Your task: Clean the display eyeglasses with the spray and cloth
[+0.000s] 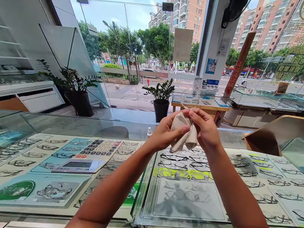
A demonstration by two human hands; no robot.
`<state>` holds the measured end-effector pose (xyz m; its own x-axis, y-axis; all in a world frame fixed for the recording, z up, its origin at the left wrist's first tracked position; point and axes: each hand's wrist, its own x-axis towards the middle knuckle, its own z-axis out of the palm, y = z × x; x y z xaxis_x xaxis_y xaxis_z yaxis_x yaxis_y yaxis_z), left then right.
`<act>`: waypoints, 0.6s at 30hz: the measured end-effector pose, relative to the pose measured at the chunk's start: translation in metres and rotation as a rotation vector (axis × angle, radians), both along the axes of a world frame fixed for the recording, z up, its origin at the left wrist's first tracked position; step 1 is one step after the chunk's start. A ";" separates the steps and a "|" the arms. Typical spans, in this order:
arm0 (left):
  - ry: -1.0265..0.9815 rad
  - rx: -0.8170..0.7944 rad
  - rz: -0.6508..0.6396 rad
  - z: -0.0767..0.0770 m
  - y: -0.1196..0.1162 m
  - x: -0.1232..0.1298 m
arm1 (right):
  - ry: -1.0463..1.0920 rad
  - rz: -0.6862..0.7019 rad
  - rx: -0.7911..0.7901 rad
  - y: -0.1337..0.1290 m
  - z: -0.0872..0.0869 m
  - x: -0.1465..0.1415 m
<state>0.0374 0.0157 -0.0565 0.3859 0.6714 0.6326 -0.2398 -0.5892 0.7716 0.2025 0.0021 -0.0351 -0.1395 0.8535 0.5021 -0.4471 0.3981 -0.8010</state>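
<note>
Both hands are raised together over the glass counter. My left hand (166,133) is closed on a beige cleaning cloth (180,130), its thumb pressing the folds. Just above the fingers rises a pair of thin-rimmed eyeglasses (190,97), one round clear lens showing against the window. My right hand (207,131) pinches at the lower part of the eyeglasses with thumb and forefinger, and the cloth hangs against its palm. The cloth and fingers hide the rest of the eyeglasses.
Beneath the hands, the glass display counter (141,216) holds rows of eyeglass frames (173,164). A calculator (85,157) lies on it at left, with a small spray bottle (149,131) behind. At right stands a wooden-edged panel (265,139). Potted plants (161,102) stand beyond.
</note>
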 end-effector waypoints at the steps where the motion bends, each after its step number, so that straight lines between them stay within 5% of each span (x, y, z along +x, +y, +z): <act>1: -0.029 0.018 0.049 -0.001 -0.001 0.002 | -0.010 0.012 0.006 0.000 -0.001 -0.001; 5: -0.125 0.051 0.172 0.001 -0.006 0.008 | -0.050 0.056 0.007 -0.002 -0.002 -0.005; 13: 0.073 -0.048 -0.124 0.011 -0.005 -0.010 | -0.003 0.019 0.006 -0.003 0.004 0.004; 18: -0.029 0.029 0.064 0.005 -0.007 0.001 | -0.037 0.013 0.065 -0.004 0.001 0.001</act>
